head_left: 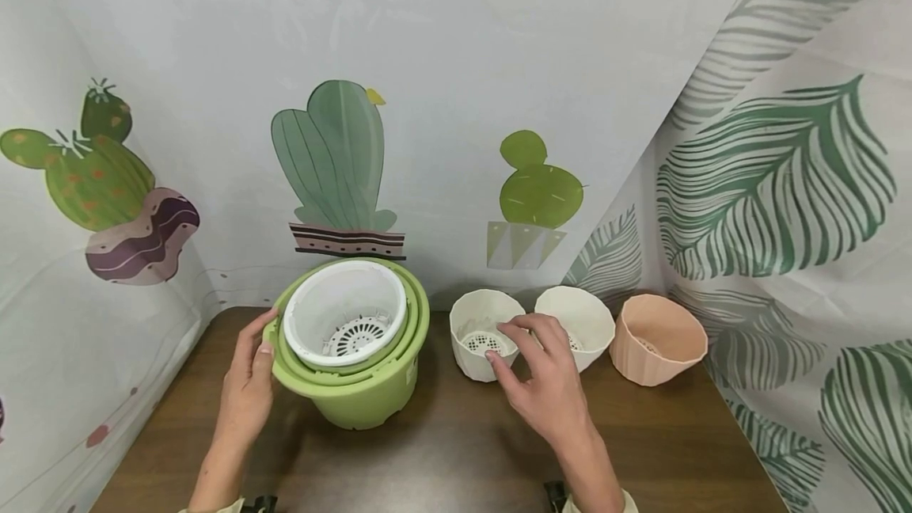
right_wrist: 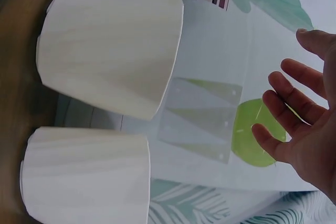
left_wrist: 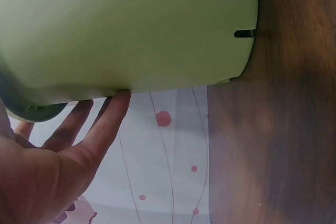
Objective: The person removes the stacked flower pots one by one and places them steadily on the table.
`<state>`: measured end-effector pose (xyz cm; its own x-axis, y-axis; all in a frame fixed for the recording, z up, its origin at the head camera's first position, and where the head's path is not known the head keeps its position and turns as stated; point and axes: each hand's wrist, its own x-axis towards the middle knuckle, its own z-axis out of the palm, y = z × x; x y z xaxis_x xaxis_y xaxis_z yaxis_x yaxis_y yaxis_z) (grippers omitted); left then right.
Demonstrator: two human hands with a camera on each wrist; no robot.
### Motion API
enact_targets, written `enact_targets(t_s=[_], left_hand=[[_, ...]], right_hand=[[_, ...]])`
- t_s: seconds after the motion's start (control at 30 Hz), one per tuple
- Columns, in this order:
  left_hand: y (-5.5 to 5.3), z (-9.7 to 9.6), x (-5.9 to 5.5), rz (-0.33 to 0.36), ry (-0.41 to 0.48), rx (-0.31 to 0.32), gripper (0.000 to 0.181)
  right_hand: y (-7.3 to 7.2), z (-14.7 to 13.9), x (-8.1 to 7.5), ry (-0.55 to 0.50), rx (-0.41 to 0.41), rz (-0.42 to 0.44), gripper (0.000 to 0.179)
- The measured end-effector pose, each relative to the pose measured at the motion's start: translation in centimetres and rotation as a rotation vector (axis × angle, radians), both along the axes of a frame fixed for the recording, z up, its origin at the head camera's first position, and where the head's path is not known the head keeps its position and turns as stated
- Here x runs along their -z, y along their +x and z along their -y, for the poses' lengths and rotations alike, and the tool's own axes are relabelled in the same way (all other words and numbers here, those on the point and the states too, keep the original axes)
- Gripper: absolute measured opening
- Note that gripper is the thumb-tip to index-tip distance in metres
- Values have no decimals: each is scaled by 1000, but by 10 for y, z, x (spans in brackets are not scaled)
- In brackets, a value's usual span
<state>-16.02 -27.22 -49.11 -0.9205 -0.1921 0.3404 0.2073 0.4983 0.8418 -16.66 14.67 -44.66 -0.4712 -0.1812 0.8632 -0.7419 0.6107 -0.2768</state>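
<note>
A large green flowerpot point(head_left: 366, 406) stands on the left of the table, with a smaller green pot and a white slotted pot point(head_left: 342, 279) nested inside it. My left hand point(head_left: 245, 386) holds its left rim; in the left wrist view the fingers point(left_wrist: 107, 119) reach under the rim against the outer wall. My right hand point(head_left: 545, 382) hovers in front of two white ribbed pots, thumb and fingers apart with nothing between them. The nearer white pot point(head_left: 466, 347) has a holed bottom, and the second white pot point(head_left: 580, 303) is partly behind the hand.
A pink ribbed pot point(head_left: 634, 355) stands at the right end of the row. The brown table point(head_left: 427, 465) backs onto a white cloth point(head_left: 442, 101) printed with cacti, and a leaf-printed cloth point(head_left: 784, 172) hangs on the right.
</note>
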Motion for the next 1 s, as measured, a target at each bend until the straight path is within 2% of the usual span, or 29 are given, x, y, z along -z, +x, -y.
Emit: enact_targets(t_s=[0.5,1.0], left_hand=[[-1,1,2,-7,21,20,49],[0,0,1,-8,35,27,49]], right_hand=[[-1,23,-5,2,-69,-36,30],[-3,50,-13,55,-126,-90,29]])
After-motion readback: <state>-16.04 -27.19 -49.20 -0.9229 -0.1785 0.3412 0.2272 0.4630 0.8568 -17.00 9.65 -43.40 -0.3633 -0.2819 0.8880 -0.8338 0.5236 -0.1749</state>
